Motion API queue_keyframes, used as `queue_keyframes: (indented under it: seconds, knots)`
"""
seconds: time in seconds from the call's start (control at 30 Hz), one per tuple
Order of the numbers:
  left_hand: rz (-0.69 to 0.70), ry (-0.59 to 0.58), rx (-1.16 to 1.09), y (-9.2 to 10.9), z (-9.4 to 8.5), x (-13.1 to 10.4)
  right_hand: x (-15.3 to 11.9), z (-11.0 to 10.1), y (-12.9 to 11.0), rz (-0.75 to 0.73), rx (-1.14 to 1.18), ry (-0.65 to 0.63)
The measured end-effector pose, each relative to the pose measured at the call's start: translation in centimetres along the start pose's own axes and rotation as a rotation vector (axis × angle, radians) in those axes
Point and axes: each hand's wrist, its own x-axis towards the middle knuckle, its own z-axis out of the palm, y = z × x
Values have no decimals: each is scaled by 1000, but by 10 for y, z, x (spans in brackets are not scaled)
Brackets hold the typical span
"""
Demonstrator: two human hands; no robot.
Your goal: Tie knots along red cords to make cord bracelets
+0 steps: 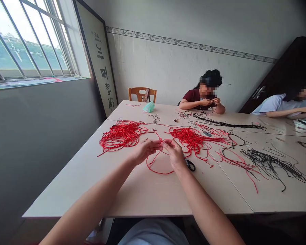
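Observation:
Both my hands meet above the table, pinching one red cord (160, 173) between them. My left hand (148, 148) has its fingers closed on the cord, and my right hand (173, 150) grips it right beside, thumb against the fingers. From them the cord hangs in a loop down to the tabletop; a thin end sticks up past the fingertips. Fine detail at the fingertips is too small to make out. Just right of my right wrist lie black-handled scissors (190, 165), partly hidden by it. Red cord piles lie to the left (122, 135) and right (190, 137).
Black cords (272, 163) spread over the right of the pale table (91, 190), with a long black bundle (229, 124) farther back. A green plastic bag (149, 107) sits near the far edge. Two people work across the table, one holding a dark cord.

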Motion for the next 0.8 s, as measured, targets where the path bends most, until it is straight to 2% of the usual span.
queue_keyframes:
  seconds: [0.17, 0.27, 0.47, 0.57, 0.67, 0.8]
  knots:
    - [28, -31, 85, -2, -3, 2, -3, 3, -4, 0, 39, -73]
    - [47, -7, 95, -1, -3, 2, -3, 0, -8, -50, -49, -84]
    - [63, 76, 214, 4, -6, 4, -2, -11, -23, -348, -626, -53]
    - [87, 54, 328, 6, -8, 3, -2, -12, -25, -390, -761, -74]
    - [155, 60, 458, 6, -8, 2, 0, -13, -22, -267, -731, -122]
    - [312, 132, 655, 3, -6, 1, 3, -14, -15, 113, -371, -287]
